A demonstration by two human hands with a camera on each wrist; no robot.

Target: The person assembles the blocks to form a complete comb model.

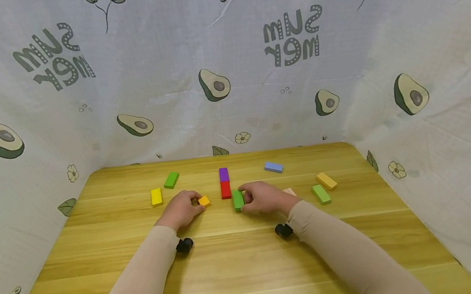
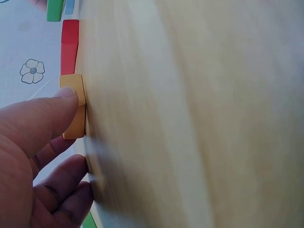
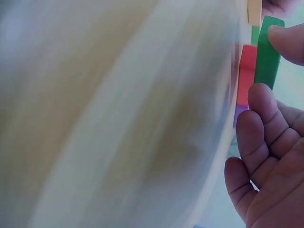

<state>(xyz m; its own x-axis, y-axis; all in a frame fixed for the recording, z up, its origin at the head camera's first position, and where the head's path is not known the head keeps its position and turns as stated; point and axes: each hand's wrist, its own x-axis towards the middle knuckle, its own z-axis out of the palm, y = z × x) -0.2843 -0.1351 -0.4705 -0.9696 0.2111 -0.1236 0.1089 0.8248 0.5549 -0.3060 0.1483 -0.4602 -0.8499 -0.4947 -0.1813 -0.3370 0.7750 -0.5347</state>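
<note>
My left hand (image 1: pixel 183 209) pinches an orange block (image 1: pixel 204 201) between thumb and fingers, low over the wooden table; the left wrist view shows the thumb on the face of the orange block (image 2: pixel 73 114). On the other side, my right hand (image 1: pixel 264 197) holds a green block (image 1: pixel 238 199) by its ends, with the thumb at one end of it in the right wrist view. Between the hands and slightly farther back, a red block (image 1: pixel 225 190) lies end to end with a purple block (image 1: pixel 223 174). The green block is just right of the red block's near end.
Left of the hands lie a yellow block (image 1: pixel 156 197) and another green block (image 1: pixel 171 180). To the right are a blue block (image 1: pixel 273 167), a tan block (image 1: pixel 326 181), a light green block (image 1: pixel 321 194) and a pale block (image 1: pixel 289 192) partly behind the right hand. A printed cloth hangs behind the table.
</note>
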